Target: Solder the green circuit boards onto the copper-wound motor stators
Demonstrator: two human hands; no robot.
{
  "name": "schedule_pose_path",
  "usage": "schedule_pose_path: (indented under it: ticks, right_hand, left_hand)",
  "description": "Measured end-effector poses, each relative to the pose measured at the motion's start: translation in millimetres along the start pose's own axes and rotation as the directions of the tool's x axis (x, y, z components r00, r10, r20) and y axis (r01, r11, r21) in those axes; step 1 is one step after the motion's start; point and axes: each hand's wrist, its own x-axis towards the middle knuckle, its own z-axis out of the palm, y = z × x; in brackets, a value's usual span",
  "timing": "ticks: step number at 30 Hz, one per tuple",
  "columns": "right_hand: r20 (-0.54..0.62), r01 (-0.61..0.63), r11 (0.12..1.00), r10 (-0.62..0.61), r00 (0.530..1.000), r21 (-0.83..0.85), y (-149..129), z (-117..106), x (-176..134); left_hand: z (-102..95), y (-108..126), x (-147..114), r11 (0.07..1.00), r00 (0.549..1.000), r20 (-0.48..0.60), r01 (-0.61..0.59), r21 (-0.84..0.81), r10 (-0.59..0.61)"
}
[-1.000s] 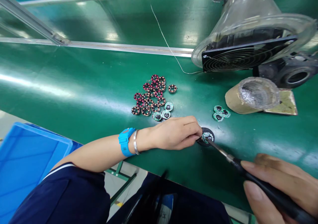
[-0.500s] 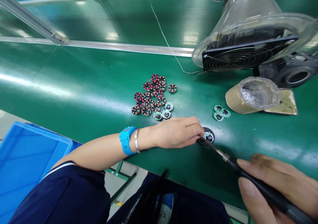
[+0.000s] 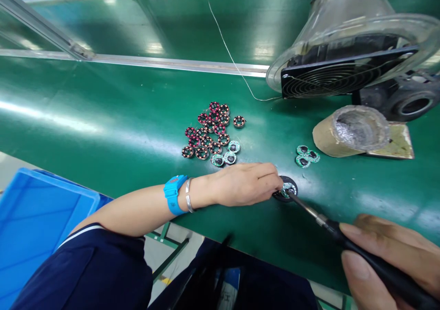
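Note:
A round green circuit board (image 3: 286,189) sits in a black round holder (image 3: 293,182) on the green bench. My left hand (image 3: 250,184) is closed at its left edge, fingertips pinched together and partly hidden behind the knuckles. Wrapped in the fingers of my right hand (image 3: 388,250) is a soldering iron (image 3: 343,236) with a black handle. Its metal tip reaches the face of the board. Left of and beyond my left hand lie several copper-wound coil rings (image 3: 206,141), with 3 green round boards (image 3: 229,157) at their near side.
A cluster of 3 green boards (image 3: 303,150) lies right of the holder. Beyond it stand a tan cup (image 3: 330,138) and a clear fume hood with a black fan grille (image 3: 323,84). Thin solder wire (image 3: 225,44) hangs down. A blue bin (image 3: 44,227) is at lower left.
The soldering iron and my right hand have shifted slightly right, and the tip has moved from the board's left part toward its right part. My left hand stays nearly still.

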Motion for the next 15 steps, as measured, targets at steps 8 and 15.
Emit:
schedule_pose_path:
  ticks: [8,15]
  right_hand:
    - [-0.059,-0.002,1.0,0.002,0.998,0.011,2.1,-0.3,-4.0]
    - [-0.056,0.031,1.0,-0.031,0.998,0.001,2.4,-2.9,4.0]
  left_hand:
    - [0.7,0.9,-0.5,1.0,1.0,0.028,0.0,0.022,-0.001]
    - [0.7,1.6,-0.2,1.0,1.0,-0.031,-0.002,0.013,0.002]
